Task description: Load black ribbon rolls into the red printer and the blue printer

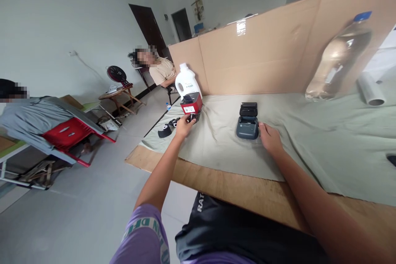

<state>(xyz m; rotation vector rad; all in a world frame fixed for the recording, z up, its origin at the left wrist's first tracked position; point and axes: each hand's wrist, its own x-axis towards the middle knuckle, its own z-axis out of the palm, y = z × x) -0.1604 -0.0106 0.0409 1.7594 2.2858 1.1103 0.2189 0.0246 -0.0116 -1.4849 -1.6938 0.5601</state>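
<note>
My left hand point(184, 127) is closed on a small dark glossy object point(194, 117) just in front of a red and black box point(193, 103). Its exact kind is hard to make out. A white jug-shaped bottle point(186, 77) stands behind the box. On the cloth left of that hand lie black items point(165, 130) with round white parts. A dark blue-grey portable printer point(247, 129) sits on the cloth with its black lid point(248, 109) raised. My right hand point(271, 138) is at the printer's right side, fingers curled in against its edge.
A cardboard panel point(262, 53) stands along the back of the cloth-covered table point(216, 148). A large clear bottle with a blue cap point(340, 60) leans there, near a white tube point(371, 88). Two people sit nearby, one on a red chair point(68, 134). A fan point(116, 74) stands on a stool.
</note>
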